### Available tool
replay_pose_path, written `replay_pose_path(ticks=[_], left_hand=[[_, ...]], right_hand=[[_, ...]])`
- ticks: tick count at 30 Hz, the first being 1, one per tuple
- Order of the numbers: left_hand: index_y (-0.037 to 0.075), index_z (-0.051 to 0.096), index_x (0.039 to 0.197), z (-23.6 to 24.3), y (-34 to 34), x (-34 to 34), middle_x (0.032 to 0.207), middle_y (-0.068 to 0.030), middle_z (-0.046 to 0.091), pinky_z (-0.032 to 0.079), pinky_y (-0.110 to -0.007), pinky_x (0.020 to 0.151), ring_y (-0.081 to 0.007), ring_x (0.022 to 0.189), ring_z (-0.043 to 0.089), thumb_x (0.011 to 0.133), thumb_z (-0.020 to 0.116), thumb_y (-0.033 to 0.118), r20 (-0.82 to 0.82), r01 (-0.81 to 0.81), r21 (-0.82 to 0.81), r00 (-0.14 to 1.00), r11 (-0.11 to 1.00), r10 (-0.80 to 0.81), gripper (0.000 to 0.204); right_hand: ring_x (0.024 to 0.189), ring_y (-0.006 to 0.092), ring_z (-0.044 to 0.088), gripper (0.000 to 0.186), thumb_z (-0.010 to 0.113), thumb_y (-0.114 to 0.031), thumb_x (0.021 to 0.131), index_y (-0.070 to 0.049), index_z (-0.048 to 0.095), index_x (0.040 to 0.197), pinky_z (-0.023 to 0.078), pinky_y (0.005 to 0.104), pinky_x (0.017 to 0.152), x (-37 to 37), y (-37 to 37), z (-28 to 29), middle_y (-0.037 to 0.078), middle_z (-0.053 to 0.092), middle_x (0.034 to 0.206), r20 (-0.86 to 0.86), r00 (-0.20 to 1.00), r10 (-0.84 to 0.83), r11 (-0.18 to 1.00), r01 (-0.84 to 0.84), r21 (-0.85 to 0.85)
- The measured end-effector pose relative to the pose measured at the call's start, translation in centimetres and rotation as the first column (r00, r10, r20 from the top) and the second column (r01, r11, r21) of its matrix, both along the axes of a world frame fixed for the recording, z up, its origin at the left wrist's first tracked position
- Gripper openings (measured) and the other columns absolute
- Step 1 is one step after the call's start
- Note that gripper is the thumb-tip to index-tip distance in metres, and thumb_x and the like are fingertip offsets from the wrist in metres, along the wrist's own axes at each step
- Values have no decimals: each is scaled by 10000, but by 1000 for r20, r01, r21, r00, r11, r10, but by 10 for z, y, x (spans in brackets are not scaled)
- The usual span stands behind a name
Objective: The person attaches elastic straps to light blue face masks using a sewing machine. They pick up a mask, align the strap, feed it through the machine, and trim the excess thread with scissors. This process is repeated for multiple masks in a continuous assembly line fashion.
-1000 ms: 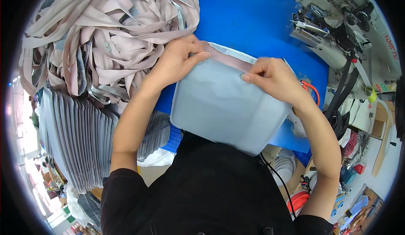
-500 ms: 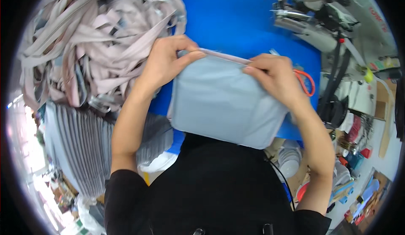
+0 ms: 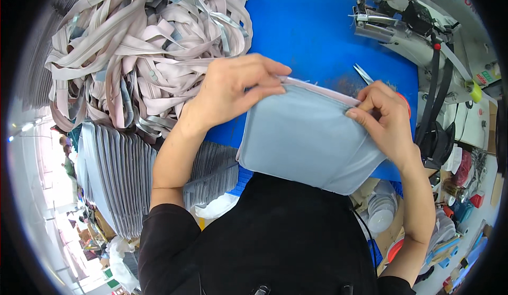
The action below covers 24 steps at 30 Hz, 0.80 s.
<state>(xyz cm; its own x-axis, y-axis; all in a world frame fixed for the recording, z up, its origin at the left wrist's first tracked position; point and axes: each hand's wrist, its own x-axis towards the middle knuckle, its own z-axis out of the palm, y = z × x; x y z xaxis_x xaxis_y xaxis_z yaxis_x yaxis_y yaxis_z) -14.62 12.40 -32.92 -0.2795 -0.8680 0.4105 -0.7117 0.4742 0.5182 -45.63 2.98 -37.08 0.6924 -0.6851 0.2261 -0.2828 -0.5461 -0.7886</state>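
Note:
A grey-blue rectangular fabric panel (image 3: 312, 136) with rounded lower corners hangs between my hands, its lower edge near the front of my black top. Along its upper edge runs a pale pink strip (image 3: 323, 91). My left hand (image 3: 243, 86) pinches the upper left end of that edge between thumb and fingers. At the upper right end, my right hand (image 3: 383, 112) pinches the same edge. Just beyond the right hand lie scissors (image 3: 363, 74), blades pointing away; their orange-red handle is mostly hidden behind that hand.
A tangled heap of pink and grey zipper strips (image 3: 153, 51) covers the left of the blue table (image 3: 301, 25). Stacked grey panels (image 3: 121, 173) stand at the left. A sewing machine (image 3: 397, 30) occupies the far right, with white round containers (image 3: 382, 210) below.
Both hands and the panel have shifted right and slightly nearer my body. The whole view has also slid somewhat. Both hands keep hold of the edge.

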Motion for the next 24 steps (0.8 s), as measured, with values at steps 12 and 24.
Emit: replay_pose_path(ticks=[12,24], left_hand=[[11,659,800,11,3,-10,950,-107,766,558,-292,515,-187,643,704,798,837,58,214,207,-308,966,928,-145,184],[20,659,811,25,-19,-25,893,-105,774,568,-286,632,-197,718,740,818,812,-9,18,-8,-88,1000,996,10,156]], right_hand=[[769,234,632,353,899,-96,767,-33,551,759,500,335,666,-15,6,0,106,644,866,48,998,-27,995,31,-95],[722,146,627,243,869,-128,838,-4,660,851,498,287,657,-13,-3,11,85,683,847,114,984,-136,970,109,218]])
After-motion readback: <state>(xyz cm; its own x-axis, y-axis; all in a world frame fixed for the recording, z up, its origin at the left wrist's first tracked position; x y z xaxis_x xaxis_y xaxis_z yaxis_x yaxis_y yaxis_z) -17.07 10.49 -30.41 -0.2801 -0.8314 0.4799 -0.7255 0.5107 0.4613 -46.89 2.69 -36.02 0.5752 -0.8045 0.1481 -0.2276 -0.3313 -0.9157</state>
